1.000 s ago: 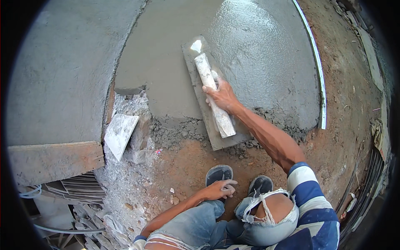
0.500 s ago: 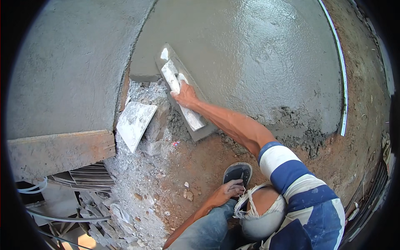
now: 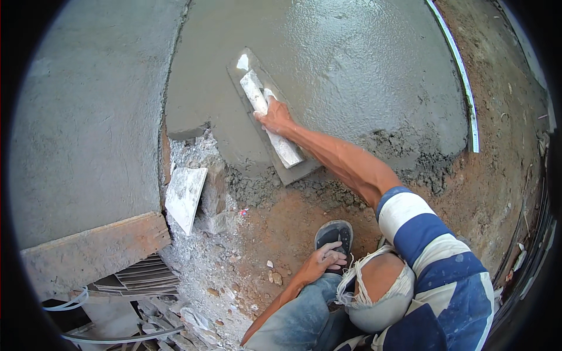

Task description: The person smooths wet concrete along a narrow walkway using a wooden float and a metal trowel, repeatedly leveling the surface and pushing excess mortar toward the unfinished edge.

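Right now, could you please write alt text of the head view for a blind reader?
A person's right hand, its grip around a long white handle, holds a grey rectangular float on wet grey concrete. The left hand partly hides a dark shoe; an angular white slab sits amid pale rubble.

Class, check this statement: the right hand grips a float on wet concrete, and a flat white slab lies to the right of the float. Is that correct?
Not quite: the flat white slab lies to the left of the float, as the head view shows.
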### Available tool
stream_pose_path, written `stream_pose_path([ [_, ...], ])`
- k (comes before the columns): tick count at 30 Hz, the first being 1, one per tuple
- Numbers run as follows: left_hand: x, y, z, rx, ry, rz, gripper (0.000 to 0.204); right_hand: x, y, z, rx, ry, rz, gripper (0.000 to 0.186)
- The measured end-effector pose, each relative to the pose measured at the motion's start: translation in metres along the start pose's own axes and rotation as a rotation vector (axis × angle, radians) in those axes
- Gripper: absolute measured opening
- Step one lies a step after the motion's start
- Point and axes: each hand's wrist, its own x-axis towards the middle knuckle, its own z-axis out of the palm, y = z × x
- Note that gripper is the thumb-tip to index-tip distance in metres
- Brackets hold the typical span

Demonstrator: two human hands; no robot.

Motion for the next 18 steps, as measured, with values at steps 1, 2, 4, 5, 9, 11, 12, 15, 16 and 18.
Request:
stream_pose_path([
  [1,0.002,-0.002,0.000,-0.022,0.002,0.001,0.057,-0.001,0.002,-0.007,-0.031,0.038,-0.013,0.062],
  [2,0.004,-0.004,0.001,-0.044,0.003,0.002,0.058,-0.002,0.004,-0.016,-0.033,0.047,-0.008,0.062],
  [4,0.009,-0.006,-0.004,-0.050,-0.001,-0.016,0.058,-0.007,0.008,-0.036,-0.015,0.110,-0.037,0.061],
  [5,0.011,-0.008,-0.005,-0.059,0.003,-0.030,0.058,-0.012,0.009,-0.045,-0.016,0.114,-0.036,0.061],
  [9,0.016,-0.005,-0.003,0.002,-0.013,-0.016,0.054,-0.032,0.023,-0.088,-0.011,0.216,-0.028,0.058],
  [11,0.018,-0.001,-0.003,0.038,-0.010,-0.029,0.051,-0.045,0.027,-0.107,-0.006,0.245,-0.025,0.058],
  [12,0.019,0.000,-0.004,0.067,0.003,-0.041,0.048,-0.052,0.030,-0.116,-0.009,0.260,-0.024,0.058],
  [15,0.026,0.010,-0.003,0.121,0.008,-0.089,0.043,-0.079,0.035,-0.149,0.010,0.278,0.016,0.059],
  [16,0.029,0.011,-0.001,0.143,0.024,-0.092,0.038,-0.087,0.040,-0.160,-0.052,0.326,-0.002,0.060],
  [18,0.036,0.013,-0.004,0.164,0.010,-0.122,0.036,-0.105,0.052,-0.184,-0.122,0.396,-0.013,0.062],
])
